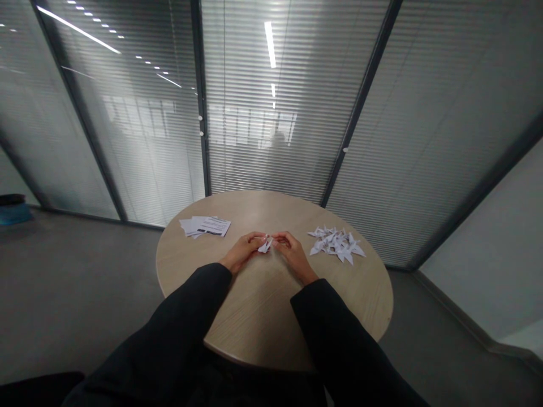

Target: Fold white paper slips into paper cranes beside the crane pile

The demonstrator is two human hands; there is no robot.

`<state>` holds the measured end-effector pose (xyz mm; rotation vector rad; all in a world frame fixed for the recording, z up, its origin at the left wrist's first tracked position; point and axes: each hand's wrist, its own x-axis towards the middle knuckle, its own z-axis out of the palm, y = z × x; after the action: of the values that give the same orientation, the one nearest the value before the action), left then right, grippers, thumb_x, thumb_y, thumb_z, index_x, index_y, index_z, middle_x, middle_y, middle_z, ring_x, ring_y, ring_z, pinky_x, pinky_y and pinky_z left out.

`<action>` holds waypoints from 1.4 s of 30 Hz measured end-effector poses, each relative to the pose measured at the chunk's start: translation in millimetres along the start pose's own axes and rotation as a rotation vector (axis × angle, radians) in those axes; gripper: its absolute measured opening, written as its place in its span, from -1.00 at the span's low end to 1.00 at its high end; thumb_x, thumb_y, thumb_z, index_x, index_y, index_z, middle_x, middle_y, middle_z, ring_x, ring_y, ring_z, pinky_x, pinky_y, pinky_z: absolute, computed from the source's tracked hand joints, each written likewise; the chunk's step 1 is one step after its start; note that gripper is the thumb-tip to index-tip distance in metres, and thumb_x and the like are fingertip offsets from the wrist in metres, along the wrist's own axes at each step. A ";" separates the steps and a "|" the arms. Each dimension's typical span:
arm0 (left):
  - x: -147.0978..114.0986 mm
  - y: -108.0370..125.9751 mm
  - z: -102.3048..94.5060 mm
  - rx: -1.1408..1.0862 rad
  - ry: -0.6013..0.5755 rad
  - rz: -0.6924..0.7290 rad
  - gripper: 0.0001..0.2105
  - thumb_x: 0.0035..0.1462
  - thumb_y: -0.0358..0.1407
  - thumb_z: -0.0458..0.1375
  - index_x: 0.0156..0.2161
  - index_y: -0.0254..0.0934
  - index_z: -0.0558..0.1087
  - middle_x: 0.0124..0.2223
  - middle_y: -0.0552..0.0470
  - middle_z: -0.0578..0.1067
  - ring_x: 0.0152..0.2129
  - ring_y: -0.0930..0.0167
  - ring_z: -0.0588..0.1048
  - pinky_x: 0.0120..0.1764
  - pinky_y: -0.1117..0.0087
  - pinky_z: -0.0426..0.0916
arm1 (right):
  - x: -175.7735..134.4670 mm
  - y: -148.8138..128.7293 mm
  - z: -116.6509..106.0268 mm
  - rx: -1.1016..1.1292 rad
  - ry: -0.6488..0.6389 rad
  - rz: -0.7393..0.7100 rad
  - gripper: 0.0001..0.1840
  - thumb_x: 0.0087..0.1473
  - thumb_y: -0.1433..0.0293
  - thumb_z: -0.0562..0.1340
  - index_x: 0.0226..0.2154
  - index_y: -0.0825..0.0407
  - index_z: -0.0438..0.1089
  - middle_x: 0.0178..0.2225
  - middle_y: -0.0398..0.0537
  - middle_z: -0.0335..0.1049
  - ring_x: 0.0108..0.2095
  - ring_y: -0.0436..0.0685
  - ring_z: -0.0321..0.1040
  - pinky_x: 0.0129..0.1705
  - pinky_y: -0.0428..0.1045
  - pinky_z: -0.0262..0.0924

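Nearest to us, two dark sleeves [182, 311] extend over the round table [263, 322]. We see printed sheets [210, 226] at its left, folded paper pieces [337, 243] at its right. Between these, the left hand [244, 251] and right hand [292, 254], fingers bent, pinch one small white paper [265, 245].

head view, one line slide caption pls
Left hand and right hand hold folded paper at a round table, between paper slips and heaped folded pieces.
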<state>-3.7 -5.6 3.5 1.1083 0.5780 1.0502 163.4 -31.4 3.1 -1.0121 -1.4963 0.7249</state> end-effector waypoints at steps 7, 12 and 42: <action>-0.6 1.4 2.5 0.046 0.006 0.013 -0.56 -0.25 -0.20 0.41 -0.23 -0.38 0.47 -0.34 0.00 0.51 -0.41 0.47 0.44 -0.28 0.46 0.29 | 0.5 2.0 0.2 0.070 -0.026 0.039 -0.74 -0.14 0.28 0.31 -0.33 0.02 0.38 -0.33 -0.08 0.41 -0.27 0.11 0.34 -0.14 0.03 0.22; 0.7 1.0 1.9 0.026 0.014 0.018 -0.57 -0.07 0.00 0.26 -0.27 -0.39 0.49 -0.34 -0.05 0.51 -0.42 0.45 0.44 -0.32 0.45 0.28 | -0.1 1.6 0.5 0.122 -0.023 0.078 -0.75 -0.16 0.30 0.32 -0.34 0.01 0.39 -0.35 -0.11 0.40 -0.28 0.09 0.34 -0.15 0.02 0.20; -5.6 6.9 1.3 0.084 -0.020 -0.002 -0.66 -0.18 -0.30 0.36 -0.23 -0.39 0.50 -0.28 -0.11 0.56 -0.37 0.42 0.48 -0.21 0.39 0.30 | -1.9 -2.3 -1.1 0.094 -0.102 0.019 -0.77 -0.08 0.25 0.29 -0.33 -0.01 0.39 -0.30 -0.08 0.47 -0.23 0.16 0.40 -0.12 0.06 0.25</action>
<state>-7.7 -10.7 9.7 1.1909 0.6115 1.0198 163.9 -34.2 4.5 -0.9313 -1.5266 0.8637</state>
